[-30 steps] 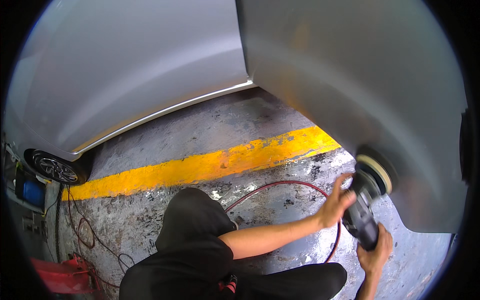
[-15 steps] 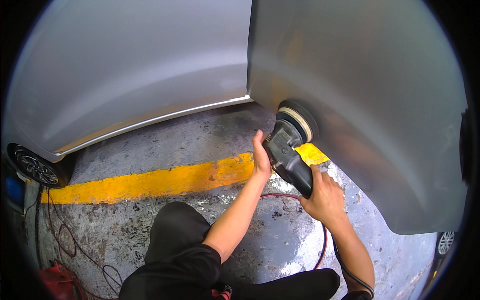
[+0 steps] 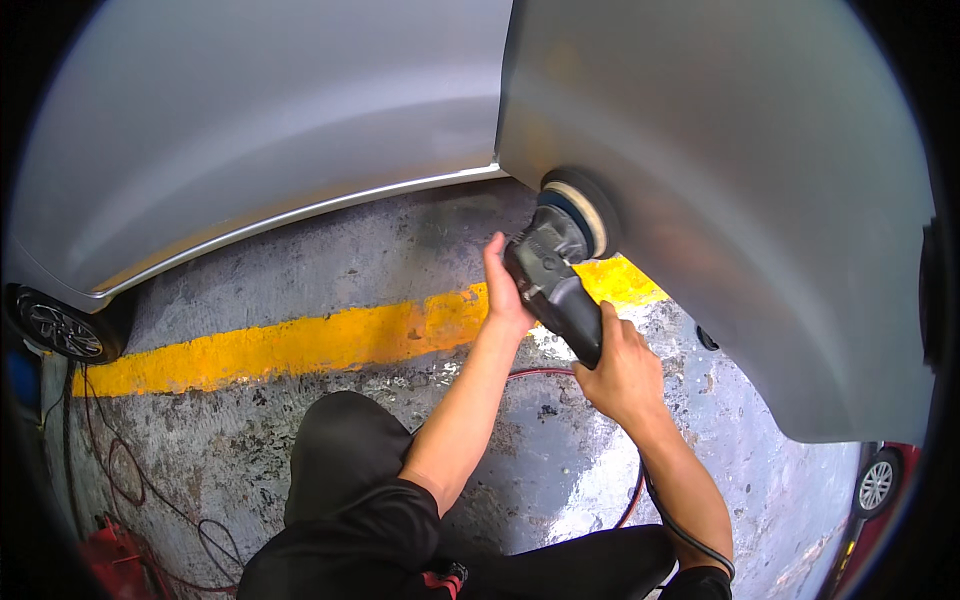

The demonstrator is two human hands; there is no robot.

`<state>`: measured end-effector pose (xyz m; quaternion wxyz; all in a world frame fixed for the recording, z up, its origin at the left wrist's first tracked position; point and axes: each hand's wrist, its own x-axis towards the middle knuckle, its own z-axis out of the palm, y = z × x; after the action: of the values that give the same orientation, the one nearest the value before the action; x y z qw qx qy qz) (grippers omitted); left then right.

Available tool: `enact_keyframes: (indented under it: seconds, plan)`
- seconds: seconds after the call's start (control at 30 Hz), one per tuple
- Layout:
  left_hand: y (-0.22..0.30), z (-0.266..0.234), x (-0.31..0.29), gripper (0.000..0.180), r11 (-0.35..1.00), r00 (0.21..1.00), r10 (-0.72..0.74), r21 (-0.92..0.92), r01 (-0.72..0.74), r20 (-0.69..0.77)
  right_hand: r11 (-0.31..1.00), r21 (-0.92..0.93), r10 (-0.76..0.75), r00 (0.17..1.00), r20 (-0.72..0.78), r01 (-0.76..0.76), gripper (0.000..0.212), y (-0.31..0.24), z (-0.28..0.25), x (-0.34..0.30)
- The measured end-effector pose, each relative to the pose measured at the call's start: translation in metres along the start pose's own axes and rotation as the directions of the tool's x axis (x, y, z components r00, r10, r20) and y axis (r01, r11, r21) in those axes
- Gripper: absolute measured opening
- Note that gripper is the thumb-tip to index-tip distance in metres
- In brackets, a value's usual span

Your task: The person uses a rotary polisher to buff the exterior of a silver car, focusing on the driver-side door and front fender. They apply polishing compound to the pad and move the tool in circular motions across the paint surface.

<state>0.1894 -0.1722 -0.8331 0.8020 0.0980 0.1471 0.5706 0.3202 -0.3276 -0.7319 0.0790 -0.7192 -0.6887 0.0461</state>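
A black power polisher (image 3: 572, 305) is held in both hands, its round pad (image 3: 585, 212) set against the lower edge area of an open grey car door (image 3: 740, 210). My right hand (image 3: 625, 372) wraps round the rear handle. Near the tool's head, my left hand (image 3: 507, 290) grips its left side, thumb pointing up and the other fingers hidden beneath the body. A dark cable (image 3: 685, 530) runs along my right forearm.
The silver car side (image 3: 270, 150) spans the left, with a wheel (image 3: 65, 330) at its end. A yellow stripe (image 3: 300, 350) crosses the worn floor. Loose cables (image 3: 125, 470) and a red object (image 3: 112, 560) lie lower left. Another wheel (image 3: 877, 483) shows far right.
The polisher and both hands have shifted a little left along the door's lower part. My view has tilted slightly, so more of the red car at far right shows.
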Motion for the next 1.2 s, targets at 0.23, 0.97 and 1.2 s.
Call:
enact_keyframes:
  seconds: [0.23, 0.97, 1.2]
  plan:
    - [-0.020, 0.032, -0.007, 0.066, 0.999, 0.992, 0.024, 0.035, -0.029, 0.121, 0.996, 0.058, 0.071, 0.997, -0.041, -0.068, 0.086, 0.032, -0.017, 0.005]
    - [0.007, 0.172, 0.010, 0.108, 0.656, 0.926, 0.267, 0.653, -0.378, 0.268, 0.902, 0.431, 0.056, 0.997, -0.050, -0.029, 0.094, 0.067, -0.096, 0.108]
    - [-0.021, 0.196, 0.025, 0.103, 0.640, 0.848, 0.497, 0.581, -0.502, 0.185, 0.851, 0.456, -0.195, 0.962, -0.190, 0.262, 0.109, 0.106, -0.093, 0.141]
